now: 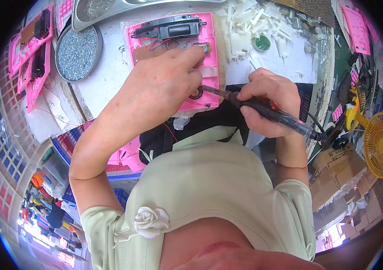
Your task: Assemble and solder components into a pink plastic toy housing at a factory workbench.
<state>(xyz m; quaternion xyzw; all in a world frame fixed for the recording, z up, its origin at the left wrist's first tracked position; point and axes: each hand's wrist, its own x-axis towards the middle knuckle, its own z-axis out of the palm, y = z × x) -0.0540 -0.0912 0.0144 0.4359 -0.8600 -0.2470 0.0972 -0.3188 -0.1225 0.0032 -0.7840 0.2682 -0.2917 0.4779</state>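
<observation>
Left hand (164, 85) pressing pink housing (209, 58), right hand (268, 105) gripping soldering iron (263, 110)

A single head-worn fisheye camera looked steeply down from the person's own head, so near that the chest of a pale green top (214, 189) filled the lower middle. It faced a white workbench (110, 67) close in front, at the top of the view. Straight edges bowed toward the dark round rim, where shelves and floor curled in.

Pink plastic housing (209, 67) flat on bench, black soldering iron (268, 110) angled onto it
</observation>
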